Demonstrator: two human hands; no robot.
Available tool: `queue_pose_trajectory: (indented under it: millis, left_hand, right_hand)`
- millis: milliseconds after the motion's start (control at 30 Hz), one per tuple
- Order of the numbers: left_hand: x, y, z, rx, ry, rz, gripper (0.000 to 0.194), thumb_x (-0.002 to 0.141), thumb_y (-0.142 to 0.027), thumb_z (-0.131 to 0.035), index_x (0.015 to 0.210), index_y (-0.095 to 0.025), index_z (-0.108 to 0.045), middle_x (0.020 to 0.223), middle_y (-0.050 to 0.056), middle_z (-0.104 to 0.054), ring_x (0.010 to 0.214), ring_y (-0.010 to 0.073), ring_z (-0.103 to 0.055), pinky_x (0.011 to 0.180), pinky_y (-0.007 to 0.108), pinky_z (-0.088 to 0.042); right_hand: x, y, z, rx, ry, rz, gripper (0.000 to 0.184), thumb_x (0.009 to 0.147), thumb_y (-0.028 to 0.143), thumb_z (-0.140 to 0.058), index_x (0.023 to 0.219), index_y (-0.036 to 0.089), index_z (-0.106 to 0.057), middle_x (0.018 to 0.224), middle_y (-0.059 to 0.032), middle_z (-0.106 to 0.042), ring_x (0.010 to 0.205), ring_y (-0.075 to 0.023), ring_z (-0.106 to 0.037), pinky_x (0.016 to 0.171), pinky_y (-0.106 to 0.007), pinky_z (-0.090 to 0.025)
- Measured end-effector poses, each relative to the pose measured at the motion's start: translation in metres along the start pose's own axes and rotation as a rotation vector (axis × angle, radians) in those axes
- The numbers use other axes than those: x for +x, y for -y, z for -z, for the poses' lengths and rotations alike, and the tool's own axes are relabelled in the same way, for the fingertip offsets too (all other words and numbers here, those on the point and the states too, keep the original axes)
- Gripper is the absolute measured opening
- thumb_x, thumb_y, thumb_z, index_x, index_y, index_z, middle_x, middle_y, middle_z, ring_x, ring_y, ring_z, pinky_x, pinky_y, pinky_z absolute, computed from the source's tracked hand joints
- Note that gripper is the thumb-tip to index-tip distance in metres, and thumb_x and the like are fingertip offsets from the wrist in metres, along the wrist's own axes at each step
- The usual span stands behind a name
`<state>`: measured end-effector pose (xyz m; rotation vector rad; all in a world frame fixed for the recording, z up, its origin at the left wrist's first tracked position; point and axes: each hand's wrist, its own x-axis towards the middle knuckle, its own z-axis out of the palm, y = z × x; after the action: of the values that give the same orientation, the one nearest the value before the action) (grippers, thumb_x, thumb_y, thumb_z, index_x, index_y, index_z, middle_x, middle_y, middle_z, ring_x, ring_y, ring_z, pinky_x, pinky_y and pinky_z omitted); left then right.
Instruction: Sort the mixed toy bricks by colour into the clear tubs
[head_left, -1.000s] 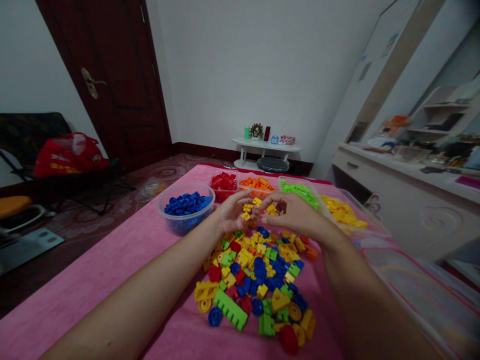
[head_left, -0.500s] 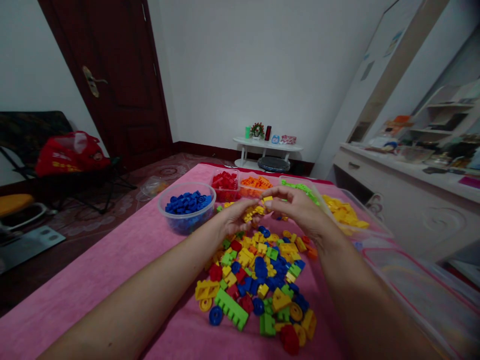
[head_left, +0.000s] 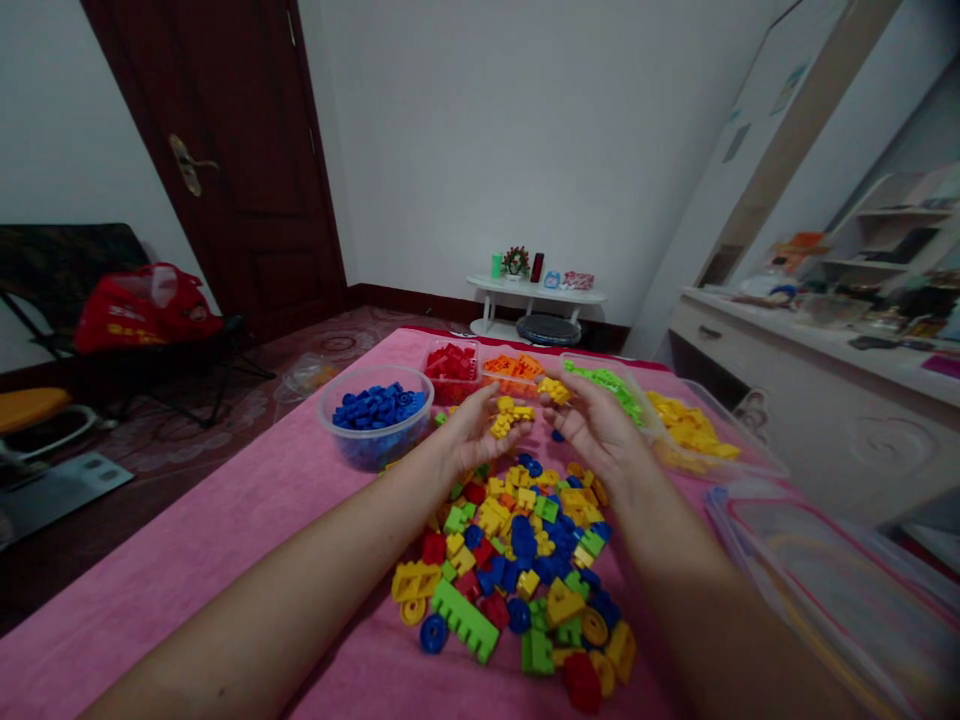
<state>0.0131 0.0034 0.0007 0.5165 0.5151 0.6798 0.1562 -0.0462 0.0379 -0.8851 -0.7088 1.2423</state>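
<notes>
Several yellow building blocks [head_left: 508,415] rest in my left hand [head_left: 476,432], its fingers curled around them above the far side of the pile. Across from it, my right hand [head_left: 596,425] grips more yellow blocks [head_left: 554,391] between thumb and fingers. A small gap separates the two hands. Below them spreads a mixed pile of building blocks [head_left: 523,538] in yellow, blue, green, red and orange, with some round wheel-like pieces. Part of the pile's far edge is hidden by my hands.
A round tub of blue blocks [head_left: 375,455] stands left. Behind are boxes of red blocks [head_left: 451,392], orange blocks [head_left: 511,386] and green blocks [head_left: 626,393]. A box of yellow blocks [head_left: 724,465] sits right, with clear lids [head_left: 817,560] nearer me on the pink cloth [head_left: 247,570].
My hands have moved apart from each other. The right hand has shifted slightly right with yellow blocks in its fingers, and the blocks in my left hand show more clearly.
</notes>
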Motion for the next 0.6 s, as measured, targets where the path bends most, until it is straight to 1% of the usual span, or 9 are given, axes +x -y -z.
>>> queue_pose_trajectory:
  millis: [100,167,233,300,367,433,500,567,600]
  left_hand:
    - [-0.005,-0.007,-0.007,-0.118,-0.116,-0.184,0.033,0.092,-0.036,-0.039,0.095,-0.008,-0.056,0.076,0.012,-0.065,0.072,0.0201,-0.067,0.059,0.027,-0.056]
    - [-0.007,-0.011,-0.010,-0.171,-0.154,-0.282,0.031,0.091,-0.036,-0.040,0.094,-0.010,-0.056,0.077,0.011,-0.064,0.075,0.0209,-0.067,0.064,0.030,-0.057]
    - [-0.008,-0.014,-0.012,-0.187,-0.164,-0.341,0.029,0.089,-0.035,-0.042,0.092,-0.010,-0.057,0.076,0.011,-0.064,0.075,0.0206,-0.067,0.065,0.031,-0.057]
    - [-0.009,-0.015,-0.014,-0.187,-0.158,-0.385,0.024,0.088,-0.029,-0.044,0.091,-0.010,-0.058,0.079,0.010,-0.065,0.074,0.0192,-0.066,0.068,0.032,-0.057]
    - [-0.010,-0.014,-0.016,-0.178,-0.152,-0.419,0.016,0.085,-0.020,-0.047,0.091,-0.010,-0.058,0.081,0.009,-0.066,0.073,0.0167,-0.066,0.072,0.030,-0.056]
    - [-0.011,-0.013,-0.019,-0.161,-0.152,-0.438,0.014,0.083,-0.014,-0.048,0.090,-0.011,-0.059,0.082,0.009,-0.066,0.073,0.0148,-0.066,0.074,0.028,-0.055]
    - [-0.011,-0.011,-0.020,-0.137,-0.146,-0.446,0.015,0.083,-0.016,-0.047,0.090,-0.011,-0.060,0.082,0.009,-0.066,0.074,0.0145,-0.065,0.076,0.027,-0.054]
    - [-0.009,-0.008,-0.020,-0.090,-0.141,-0.467,0.018,0.084,-0.020,-0.047,0.090,-0.011,-0.061,0.083,0.008,-0.066,0.076,0.0150,-0.065,0.078,0.028,-0.053]
    - [-0.008,-0.006,-0.019,-0.044,-0.136,-0.503,0.020,0.084,-0.022,-0.047,0.090,-0.011,-0.062,0.085,0.008,-0.066,0.078,0.0153,-0.065,0.080,0.029,-0.052]
  right_hand:
    - [0.003,-0.007,-0.003,0.175,-0.124,-0.138,0.013,0.085,0.018,-0.051,0.075,0.013,-0.058,0.061,-0.0025,-0.060,0.049,-0.0096,-0.057,0.042,-0.017,-0.049]
    - [0.003,-0.015,-0.005,0.223,-0.153,-0.197,0.014,0.087,0.018,-0.050,0.074,0.014,-0.055,0.058,-0.0016,-0.058,0.045,-0.0081,-0.054,0.039,-0.015,-0.045]
    - [0.001,-0.025,-0.008,0.226,-0.148,-0.224,0.010,0.084,0.011,-0.052,0.075,0.013,-0.054,0.056,0.0006,-0.056,0.040,-0.0055,-0.049,0.035,-0.012,-0.040]
    - [-0.001,-0.032,-0.010,0.222,-0.128,-0.232,0.012,0.080,0.002,-0.053,0.075,0.013,-0.054,0.053,0.0031,-0.053,0.037,-0.0035,-0.045,0.032,-0.010,-0.034]
    - [-0.002,-0.036,-0.012,0.211,-0.109,-0.232,0.011,0.081,0.003,-0.051,0.077,0.013,-0.054,0.054,0.0022,-0.056,0.036,-0.0029,-0.043,0.031,-0.009,-0.032]
    - [-0.002,-0.038,-0.012,0.186,-0.122,-0.239,0.010,0.086,0.011,-0.049,0.079,0.014,-0.055,0.058,-0.0010,-0.061,0.036,-0.0045,-0.045,0.031,-0.011,-0.033]
    - [-0.001,-0.039,-0.011,0.188,-0.140,-0.249,0.012,0.089,0.016,-0.047,0.082,0.014,-0.056,0.063,-0.0032,-0.065,0.041,-0.0079,-0.052,0.034,-0.014,-0.040]
    - [0.000,-0.040,-0.011,0.255,-0.145,-0.269,0.013,0.090,0.018,-0.046,0.084,0.015,-0.057,0.066,-0.0036,-0.065,0.052,-0.0116,-0.061,0.044,-0.019,-0.050]
    - [0.000,-0.041,-0.012,0.302,-0.140,-0.286,0.014,0.091,0.020,-0.045,0.085,0.015,-0.057,0.068,-0.0042,-0.065,0.058,-0.0131,-0.063,0.051,-0.022,-0.053]
